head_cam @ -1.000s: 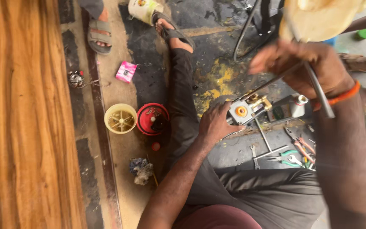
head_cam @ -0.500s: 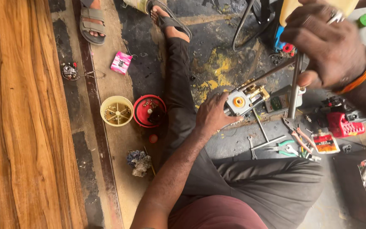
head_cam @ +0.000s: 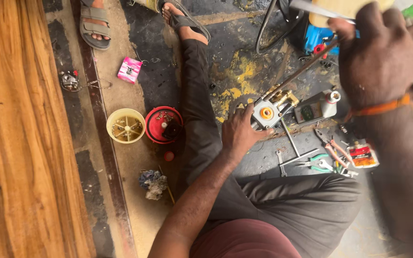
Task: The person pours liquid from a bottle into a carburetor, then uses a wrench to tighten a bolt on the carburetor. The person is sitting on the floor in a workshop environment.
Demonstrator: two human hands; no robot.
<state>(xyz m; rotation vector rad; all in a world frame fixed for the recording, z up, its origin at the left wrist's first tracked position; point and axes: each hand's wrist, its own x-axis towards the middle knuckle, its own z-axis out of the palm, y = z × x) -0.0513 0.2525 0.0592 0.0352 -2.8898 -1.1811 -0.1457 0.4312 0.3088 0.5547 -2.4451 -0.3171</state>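
My left hand (head_cam: 239, 131) grips a small metal pump body (head_cam: 269, 112) with an orange round cap and brass fittings, holding it down on the dirty floor beside my outstretched left leg. My right hand (head_cam: 381, 50) is raised close to the camera at the top right, closed around the upper end of a long thin metal rod (head_cam: 307, 67) that slants down to the pump body. An orange band circles my right wrist.
A yellow round tub (head_cam: 125, 125) and a red round tub (head_cam: 163, 125) of small parts sit left of my leg. Pliers (head_cam: 331, 145), a spanner (head_cam: 280, 162) and a red box (head_cam: 362, 155) lie right. A wooden board (head_cam: 20, 143) runs along the left. Another person's sandalled foot (head_cam: 93, 26) is at top.
The view has shifted, so the scene sits further right and lower. My right hand has moved up and right toward the frame's top corner with the rod; my left hand stays on the pump body.
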